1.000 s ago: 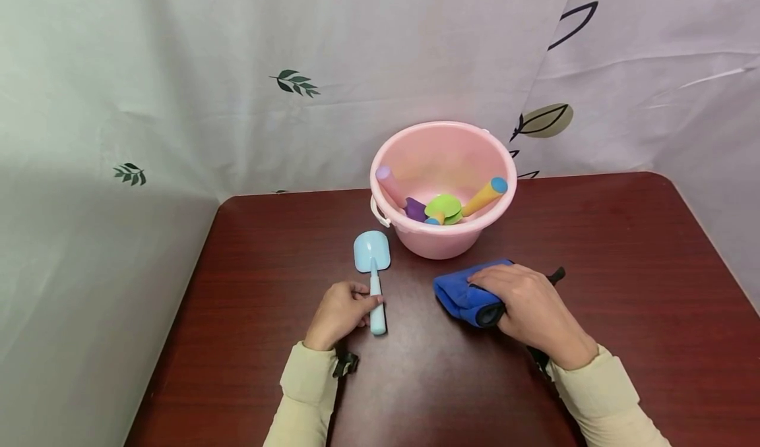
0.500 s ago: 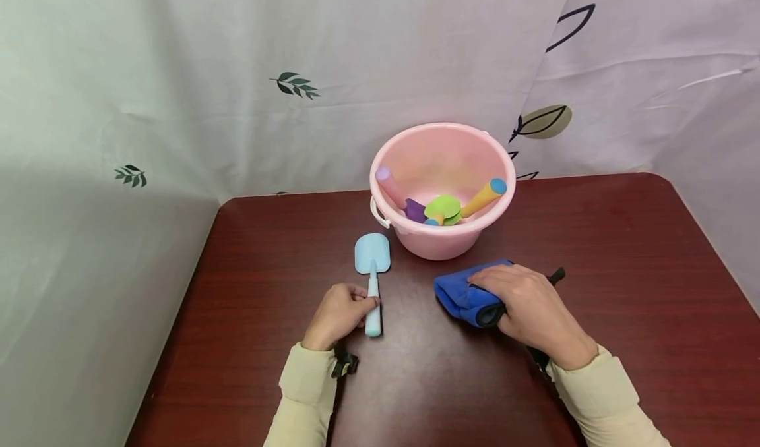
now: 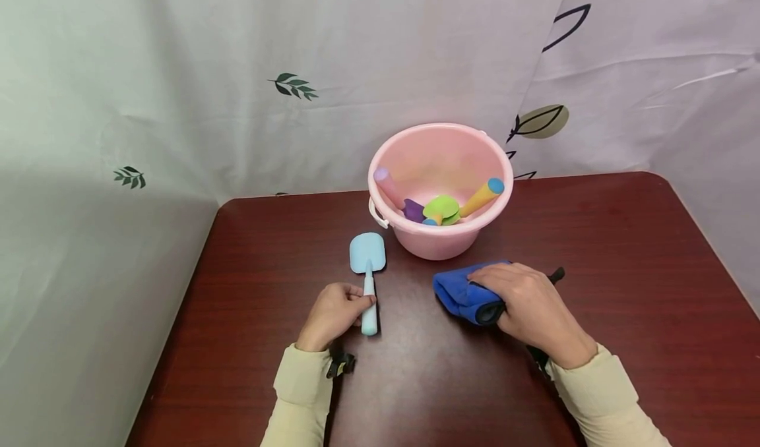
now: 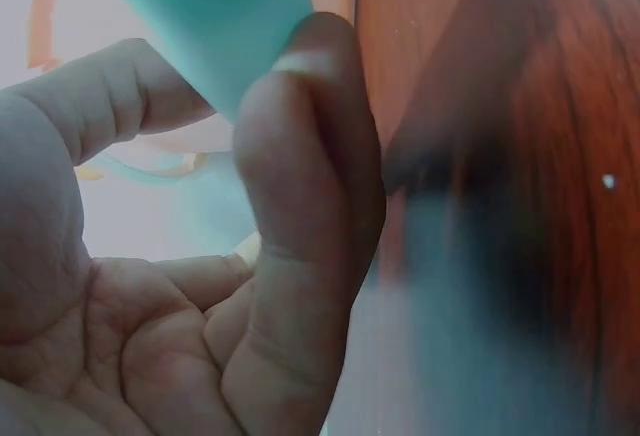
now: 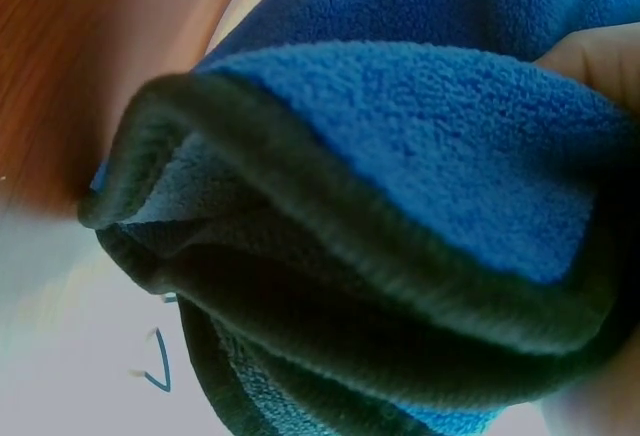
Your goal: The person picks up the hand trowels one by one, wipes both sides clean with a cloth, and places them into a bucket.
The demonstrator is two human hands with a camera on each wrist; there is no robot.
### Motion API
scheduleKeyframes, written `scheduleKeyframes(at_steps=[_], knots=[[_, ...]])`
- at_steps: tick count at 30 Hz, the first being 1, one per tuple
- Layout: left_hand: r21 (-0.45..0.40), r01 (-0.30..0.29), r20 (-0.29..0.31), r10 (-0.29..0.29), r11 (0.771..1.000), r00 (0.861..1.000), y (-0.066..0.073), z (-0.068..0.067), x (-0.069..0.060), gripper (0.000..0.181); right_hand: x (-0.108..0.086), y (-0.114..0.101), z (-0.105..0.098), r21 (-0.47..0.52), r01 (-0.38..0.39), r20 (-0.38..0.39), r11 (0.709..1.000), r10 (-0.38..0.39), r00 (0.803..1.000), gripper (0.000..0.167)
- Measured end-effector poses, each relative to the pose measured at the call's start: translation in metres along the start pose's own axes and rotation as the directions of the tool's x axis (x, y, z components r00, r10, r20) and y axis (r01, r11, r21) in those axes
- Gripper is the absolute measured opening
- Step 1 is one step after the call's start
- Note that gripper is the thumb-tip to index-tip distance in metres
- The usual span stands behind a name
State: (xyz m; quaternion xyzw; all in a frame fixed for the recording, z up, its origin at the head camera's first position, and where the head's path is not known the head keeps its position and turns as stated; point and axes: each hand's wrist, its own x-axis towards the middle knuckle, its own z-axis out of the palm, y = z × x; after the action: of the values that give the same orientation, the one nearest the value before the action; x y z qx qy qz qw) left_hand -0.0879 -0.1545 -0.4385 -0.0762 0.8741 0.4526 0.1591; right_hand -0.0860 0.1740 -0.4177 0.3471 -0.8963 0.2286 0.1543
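Between thumb and fingers my left hand point(image 3: 334, 313) pinches the handle of a light blue toy shovel point(image 3: 367, 254), whose flat blade points away from me. In the left wrist view the end of the shovel handle point(image 4: 235, 31) shows between thumb and fingers. On the right, my right hand point(image 3: 530, 304) grips a folded blue cloth point(image 3: 460, 291) with dark edging, close to the table. The right wrist view is mostly filled by the folds of the cloth point(image 5: 420, 146); most of the fingers are hidden there.
A pink bucket point(image 3: 438, 241) with a white handle stands beyond both hands. Inside it lie a pink-handled purple toy point(image 3: 388, 186), a green piece point(image 3: 442, 207) and a yellow handle with a blue end point(image 3: 482, 198). A pale curtain point(image 3: 196, 78) hangs behind the dark red table point(image 3: 255, 262).
The shovel has shifted slightly to the left with my left hand, its handle turning a little. My right hand and the cloth stay nearly in place.
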Motion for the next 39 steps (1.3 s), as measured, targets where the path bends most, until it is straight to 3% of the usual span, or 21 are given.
scheduleKeyframes(at_steps=[5, 10, 17, 27, 39], knots=[[0.013, -0.016, -0.011, 0.016, 1.0, 1.0, 0.001, -0.003, -0.002, 0.018, 0.0, 0.0, 0.0, -0.002, -0.003, -0.004, 1.0, 0.003, 1.0, 0.045], [0.077, -0.053, -0.039, 0.056, 0.996, 0.998, 0.001, -0.006, -0.006, 0.013, 0.0, -0.001, -0.001, -0.004, -0.013, -0.022, 1.0, 0.013, 1.0, 0.042], [0.147, -0.089, -0.041, 0.096, 0.985, 0.995, -0.001, -0.007, -0.019, 0.012, 0.001, -0.001, -0.001, 0.003, -0.034, -0.054, 0.999, 0.034, 0.998, 0.043], [0.186, -0.152, 0.032, 0.149, 0.971, 0.988, 0.001, -0.002, -0.038, 0.008, 0.0, 0.0, 0.001, 0.045, -0.048, -0.156, 0.998, 0.054, 0.986, 0.035], [0.227, -0.264, 0.13, 0.24, 0.937, 0.962, 0.008, 0.009, -0.049, 0.006, 0.0, 0.0, -0.001, 0.071, -0.04, -0.207, 0.997, 0.054, 0.977, 0.043]])
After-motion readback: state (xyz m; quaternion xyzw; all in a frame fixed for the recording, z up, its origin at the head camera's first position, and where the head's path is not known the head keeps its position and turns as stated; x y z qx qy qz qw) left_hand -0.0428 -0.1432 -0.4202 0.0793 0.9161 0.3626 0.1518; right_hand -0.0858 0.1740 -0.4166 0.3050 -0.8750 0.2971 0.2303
